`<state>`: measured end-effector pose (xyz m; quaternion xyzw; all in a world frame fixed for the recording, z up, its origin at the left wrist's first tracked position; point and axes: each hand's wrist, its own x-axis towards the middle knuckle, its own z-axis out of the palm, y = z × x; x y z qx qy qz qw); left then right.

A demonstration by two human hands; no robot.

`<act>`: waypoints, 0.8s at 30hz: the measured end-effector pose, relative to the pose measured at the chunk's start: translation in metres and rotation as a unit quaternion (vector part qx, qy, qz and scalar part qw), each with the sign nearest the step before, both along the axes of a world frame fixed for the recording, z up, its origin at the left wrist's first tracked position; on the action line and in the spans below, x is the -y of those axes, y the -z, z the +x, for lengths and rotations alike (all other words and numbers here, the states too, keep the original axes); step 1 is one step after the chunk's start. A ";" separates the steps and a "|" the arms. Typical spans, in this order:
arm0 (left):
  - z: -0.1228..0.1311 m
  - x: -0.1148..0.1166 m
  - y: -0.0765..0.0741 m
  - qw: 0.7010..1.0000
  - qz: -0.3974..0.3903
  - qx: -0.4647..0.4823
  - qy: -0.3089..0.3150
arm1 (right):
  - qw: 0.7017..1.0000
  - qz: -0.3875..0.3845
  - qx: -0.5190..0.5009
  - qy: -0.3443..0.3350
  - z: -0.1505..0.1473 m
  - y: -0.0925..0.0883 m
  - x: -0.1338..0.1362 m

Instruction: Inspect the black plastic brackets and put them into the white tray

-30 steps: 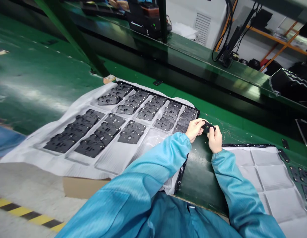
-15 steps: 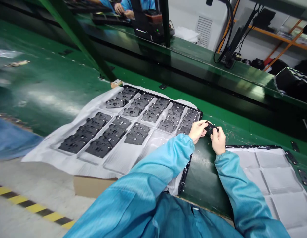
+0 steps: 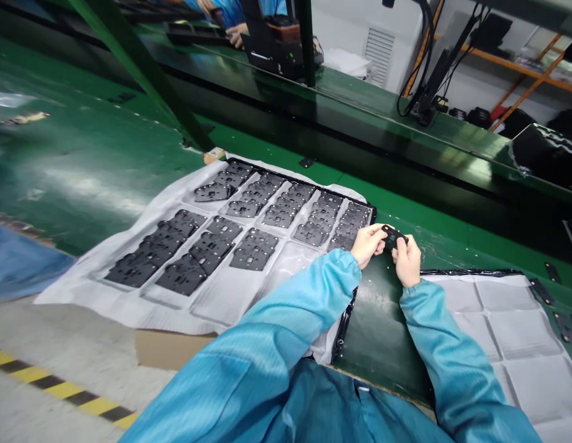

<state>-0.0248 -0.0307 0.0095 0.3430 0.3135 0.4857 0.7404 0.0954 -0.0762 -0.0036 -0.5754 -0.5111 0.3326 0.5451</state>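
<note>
Between both hands I hold a small flat black plate (image 3: 393, 237) with holes in it, raised over the green bench. My left hand (image 3: 369, 245) pinches its left end, and my right hand (image 3: 407, 261) grips the right end with thumb and fingers. To the left lies a compartmented tray covered with a white sheet (image 3: 216, 306). Overlapping black plates (image 3: 254, 249) of a similar kind fill several of its compartments. On the right, close to my right forearm, sits a second white-lined tray (image 3: 489, 320) whose visible compartments hold no plates.
Loose black plates lie on the bench at right (image 3: 542, 290) and behind the left tray (image 3: 307, 162). A slanted green post (image 3: 142, 74) rises at the left tray's back corner. Beyond the raised ledge, a co-worker's hand (image 3: 237, 35) shows. A cardboard box (image 3: 175, 349) sits under the left tray.
The black plate in my hands has tilted so more of its face shows. My hands stay almost in place. Across the bench, the co-worker's hands have moved apart.
</note>
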 end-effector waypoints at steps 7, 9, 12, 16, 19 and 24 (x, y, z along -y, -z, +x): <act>-0.001 0.001 -0.004 0.999 -0.003 -0.034 -0.022 | 0.999 0.003 0.039 -0.002 -0.001 0.000 0.001; -0.002 0.001 -0.004 0.999 -0.004 -0.034 -0.022 | 0.999 0.006 0.052 -0.007 -0.001 -0.001 0.002; -0.002 0.000 -0.003 0.999 -0.004 -0.027 -0.016 | 0.998 0.012 0.065 -0.006 -0.001 0.000 0.003; -0.002 0.000 -0.001 1.000 -0.002 -0.022 -0.012 | 0.998 0.012 0.063 -0.003 -0.001 0.002 0.003; -0.001 0.000 -0.001 1.000 -0.002 -0.011 -0.012 | 0.999 0.006 0.044 -0.004 -0.001 0.001 0.002; -0.001 0.001 -0.003 1.000 -0.002 -0.013 0.005 | 1.000 0.002 0.015 -0.001 -0.002 -0.003 0.001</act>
